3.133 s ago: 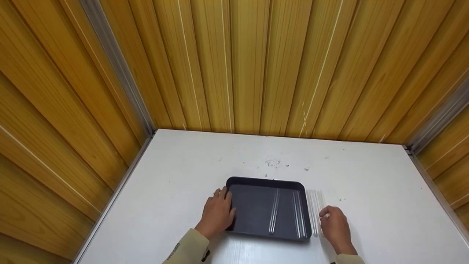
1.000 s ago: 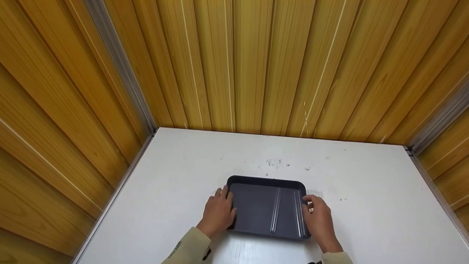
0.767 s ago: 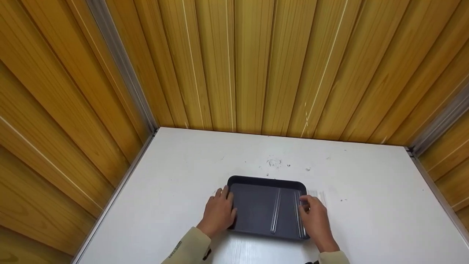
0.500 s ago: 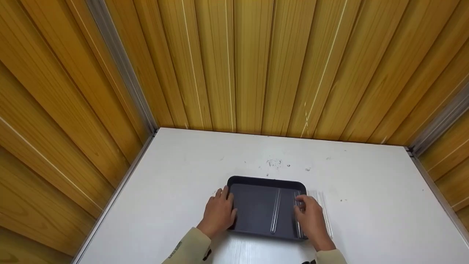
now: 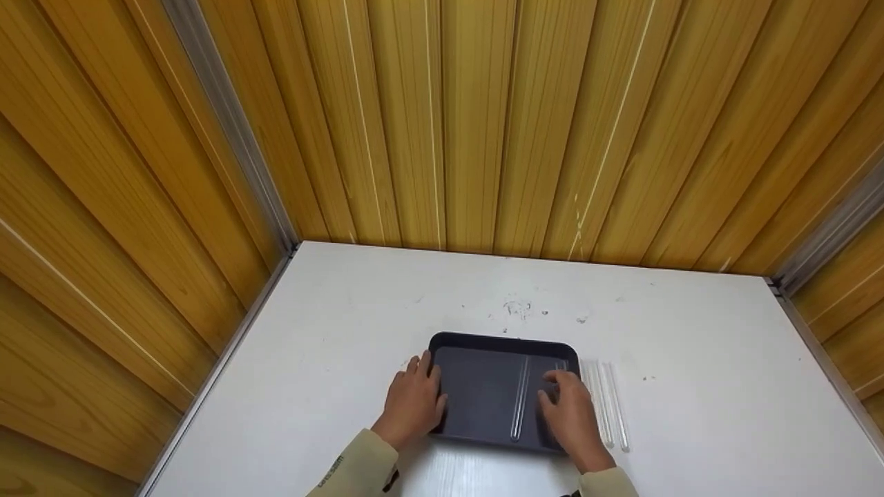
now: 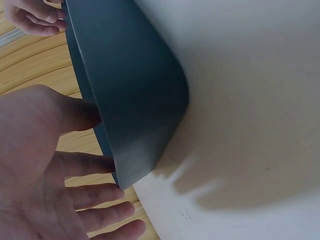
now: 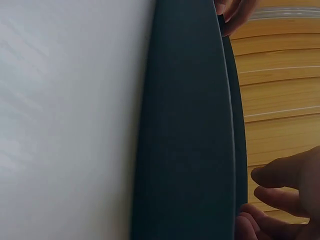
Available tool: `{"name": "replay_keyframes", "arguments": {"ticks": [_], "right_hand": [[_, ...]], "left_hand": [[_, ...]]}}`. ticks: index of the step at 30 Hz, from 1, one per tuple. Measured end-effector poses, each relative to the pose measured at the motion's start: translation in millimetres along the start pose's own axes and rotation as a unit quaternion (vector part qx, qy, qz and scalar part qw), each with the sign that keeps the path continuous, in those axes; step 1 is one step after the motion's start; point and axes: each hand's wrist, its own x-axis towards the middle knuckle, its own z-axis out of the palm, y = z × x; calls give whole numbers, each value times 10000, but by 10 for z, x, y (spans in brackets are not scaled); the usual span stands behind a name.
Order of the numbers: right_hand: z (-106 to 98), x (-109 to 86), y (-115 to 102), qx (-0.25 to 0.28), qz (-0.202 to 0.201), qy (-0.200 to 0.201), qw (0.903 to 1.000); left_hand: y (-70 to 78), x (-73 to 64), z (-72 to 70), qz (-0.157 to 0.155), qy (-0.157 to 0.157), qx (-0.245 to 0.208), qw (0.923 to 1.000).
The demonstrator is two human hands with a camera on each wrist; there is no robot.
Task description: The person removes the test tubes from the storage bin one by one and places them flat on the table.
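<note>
A dark grey rectangular tray (image 5: pixel 476 445) lies on the white table. My left hand (image 5: pixel 413 397) rests on its left rim, the thumb inside and the fingers fairly straight along the outer side, as the left wrist view shows. Inside the tray lies a clear, round-ended test tube (image 5: pixel 519 400), slightly slanted. My right hand (image 5: pixel 572 414) hovers over the tray's right part, thumb and index finger apart with nothing visible between them. Under it, more clear tubes (image 5: pixel 560 366) show only their far ends; the hand hides the rest.
Several clear test tubes (image 5: pixel 608 407) lie side by side on the white table (image 5: pixel 718 386), just right of the tray. Wood-patterned panels (image 5: pixel 469 124) enclose the table at the back and sides. Small dark marks (image 5: pixel 518 308) dot the surface behind the tray.
My right hand has moved left from the tubes beside the tray, across the right rim and over the tray's inside. The tubes on the table are uncovered. My left hand stays put.
</note>
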Motion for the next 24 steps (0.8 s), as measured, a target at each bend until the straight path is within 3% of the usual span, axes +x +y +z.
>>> {"name": "replay_keyframes", "arguments": {"ticks": [11, 18, 24], "right_hand": [[134, 6, -52, -133, 91, -90, 9998], [196, 9, -100, -335, 172, -256, 9990], [252, 21, -121, -500, 305, -368, 9976]], "left_hand": [[5, 2, -8, -20, -42, -90, 9999], [9, 8, 2, -41, -283, 161, 9995], [3, 11, 22, -55, -190, 56, 9998]]}}
